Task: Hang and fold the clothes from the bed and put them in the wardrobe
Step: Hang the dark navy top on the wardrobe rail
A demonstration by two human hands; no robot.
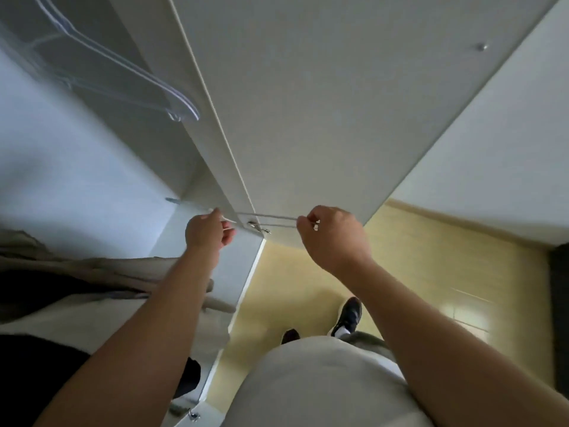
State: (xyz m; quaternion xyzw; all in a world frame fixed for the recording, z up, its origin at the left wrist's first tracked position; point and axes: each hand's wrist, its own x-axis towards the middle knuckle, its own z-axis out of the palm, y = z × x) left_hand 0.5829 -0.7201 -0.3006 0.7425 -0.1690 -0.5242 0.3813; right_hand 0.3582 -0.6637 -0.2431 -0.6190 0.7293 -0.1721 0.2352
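I stand at the open white wardrobe [92,167]. A thin white hanger [264,218] is held level in front of the wardrobe door [308,103], its metal hook near the middle. My left hand [206,231] pinches its left end and my right hand [331,234] grips its right end. No garment hangs on it. More clear plastic hangers [123,69] hang inside the wardrobe at the upper left. Beige and dark clothes [77,272] lie folded on a shelf at the left, under my left forearm.
The open door stands straight ahead, very close, with a small metal knob [481,46] at the upper right. Yellow tiled floor [431,272] lies to the right, my black shoes [348,315] on it. A dark object [558,303] borders the far right edge.
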